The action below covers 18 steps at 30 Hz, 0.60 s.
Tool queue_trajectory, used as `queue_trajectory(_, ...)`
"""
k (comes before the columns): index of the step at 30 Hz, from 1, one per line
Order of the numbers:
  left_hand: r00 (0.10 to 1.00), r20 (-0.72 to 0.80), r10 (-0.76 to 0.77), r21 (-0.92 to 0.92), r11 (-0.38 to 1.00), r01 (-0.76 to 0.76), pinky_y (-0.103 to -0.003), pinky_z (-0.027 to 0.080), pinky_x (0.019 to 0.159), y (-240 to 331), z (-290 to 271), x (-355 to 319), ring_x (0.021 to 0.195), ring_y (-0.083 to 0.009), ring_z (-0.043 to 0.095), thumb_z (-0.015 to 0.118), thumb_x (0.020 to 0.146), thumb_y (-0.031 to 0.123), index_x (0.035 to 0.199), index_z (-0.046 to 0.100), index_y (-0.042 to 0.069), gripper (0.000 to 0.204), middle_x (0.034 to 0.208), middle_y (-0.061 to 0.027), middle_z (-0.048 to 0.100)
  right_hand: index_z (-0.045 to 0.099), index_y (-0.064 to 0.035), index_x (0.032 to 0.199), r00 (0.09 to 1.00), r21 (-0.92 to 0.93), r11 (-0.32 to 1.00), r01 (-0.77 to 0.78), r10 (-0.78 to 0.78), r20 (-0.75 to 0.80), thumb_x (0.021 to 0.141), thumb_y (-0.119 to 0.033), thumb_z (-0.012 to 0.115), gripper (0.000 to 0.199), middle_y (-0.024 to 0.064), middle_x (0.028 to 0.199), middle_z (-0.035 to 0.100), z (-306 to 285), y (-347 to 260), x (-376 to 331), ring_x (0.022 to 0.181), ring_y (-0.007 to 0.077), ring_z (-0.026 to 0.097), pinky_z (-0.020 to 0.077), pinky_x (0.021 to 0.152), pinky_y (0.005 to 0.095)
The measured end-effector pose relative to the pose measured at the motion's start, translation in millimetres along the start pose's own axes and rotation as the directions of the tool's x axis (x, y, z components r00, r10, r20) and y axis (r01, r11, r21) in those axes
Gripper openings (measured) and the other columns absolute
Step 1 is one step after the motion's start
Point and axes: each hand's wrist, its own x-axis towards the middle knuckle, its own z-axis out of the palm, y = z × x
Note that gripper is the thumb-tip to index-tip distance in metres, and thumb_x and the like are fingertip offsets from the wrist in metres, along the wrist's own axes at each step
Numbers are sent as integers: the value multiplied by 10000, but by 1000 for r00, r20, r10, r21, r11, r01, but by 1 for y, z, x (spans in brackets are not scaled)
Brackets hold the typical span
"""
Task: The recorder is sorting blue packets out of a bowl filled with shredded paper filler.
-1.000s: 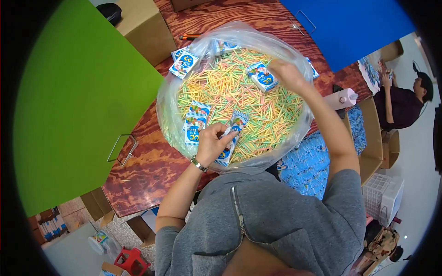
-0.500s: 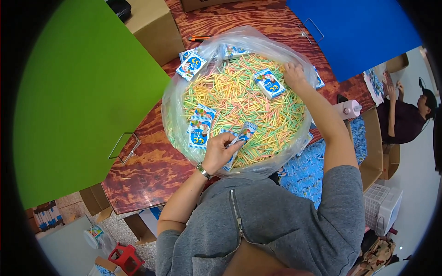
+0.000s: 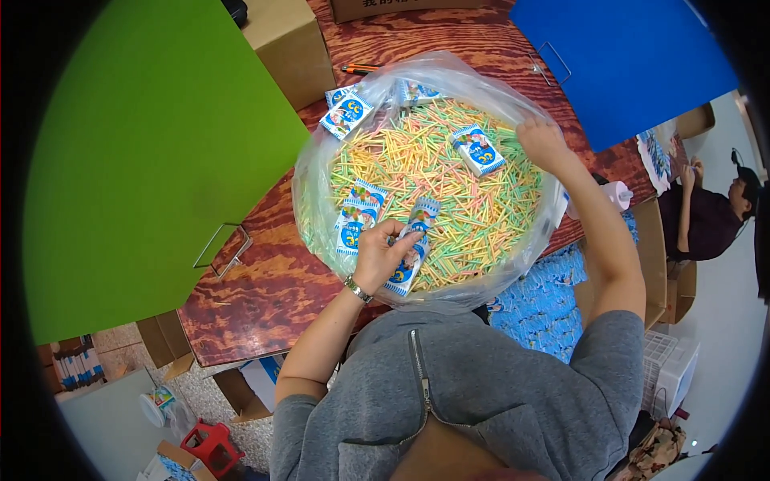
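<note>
A large clear plastic bag (image 3: 314, 172) full of thin coloured sticks (image 3: 449, 192) sits on a dark wooden table (image 3: 265, 289). Several small blue-and-white packets lie on the sticks, one at the far side (image 3: 478, 150) and one at the bag's far-left rim (image 3: 346, 115). My left hand (image 3: 382, 255) is closed on a blue-and-white packet (image 3: 414, 244) at the near edge of the bag. My right hand (image 3: 541, 140) rests on the sticks at the bag's far right rim, fingers curled; what it holds is unclear.
A big green panel (image 3: 152, 152) stands at the left and a blue panel (image 3: 626, 60) at the far right. Cardboard boxes (image 3: 290, 44) sit at the back. Another person (image 3: 710, 216) sits at the right. Blue packets (image 3: 545, 305) fill a box near my right side.
My right hand has shifted slightly along the far right rim of the bag. My left hand keeps its grip on the packet at the near edge.
</note>
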Motion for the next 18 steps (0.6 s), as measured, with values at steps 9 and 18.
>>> queue_trajectory(9,980,-150,131,165,981,-106,-232,466,477,-9,4,16,542,-70,599,771,821,134,785,610,17,203,675,-23,633,471,-17,956,947,928,373,-9,-295,128,1037,-263,382,274,88,652,587,-140,-40,-29,595,189,616,496,572,325)
queue_trajectory(18,853,-255,454,469,830,-302,-310,430,516,11,-6,18,565,-201,555,814,742,127,758,596,25,241,656,-81,572,479,29,915,900,764,578,286,-436,-7,981,-249,493,286,212,640,604,-193,-99,-26,646,425,615,462,602,510)
